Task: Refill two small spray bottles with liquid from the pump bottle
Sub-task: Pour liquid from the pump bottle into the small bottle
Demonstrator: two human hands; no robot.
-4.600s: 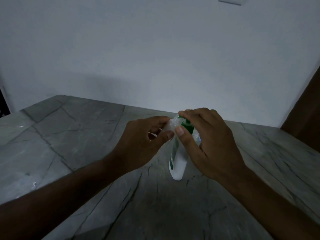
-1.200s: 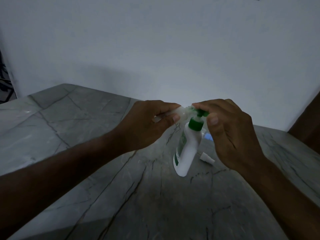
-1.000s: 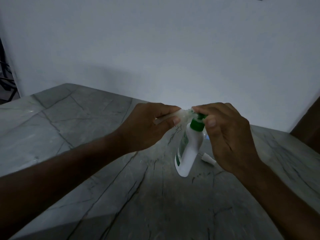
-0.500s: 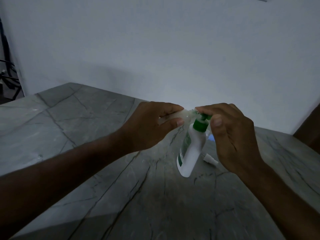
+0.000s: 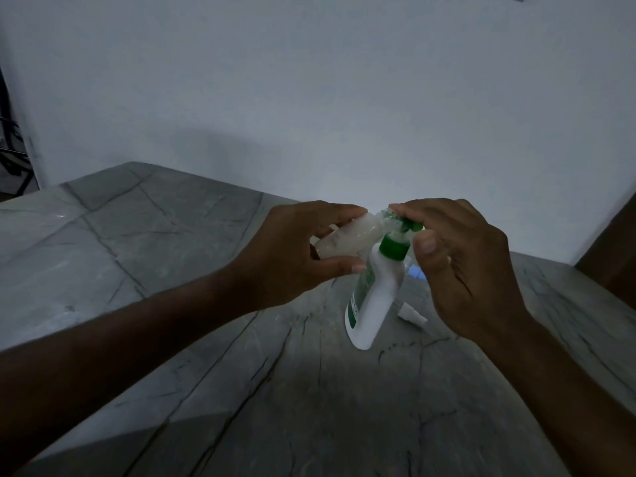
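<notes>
A white pump bottle (image 5: 373, 301) with a green collar and pump head stands on the grey stone table (image 5: 165, 256). My left hand (image 5: 292, 256) grips a small translucent spray bottle (image 5: 347, 239), tipped on its side with its mouth at the pump nozzle. The fingers of my right hand (image 5: 461, 266) curl over the green pump head (image 5: 411, 226), thumb beside the collar. A small white spray cap (image 5: 411, 315) lies on the table right of the pump bottle. Something pale blue (image 5: 414, 271) shows behind the bottle, mostly hidden by my right hand.
A white wall (image 5: 309, 98) rises straight behind the table's far edge. Dark wooden furniture (image 5: 616, 259) stands at the right edge. A dark frame (image 5: 10, 149) shows at the far left.
Both hands stay at the pump head. The small bottle in my left hand has tilted a little and more of it shows. The view shifted slightly.
</notes>
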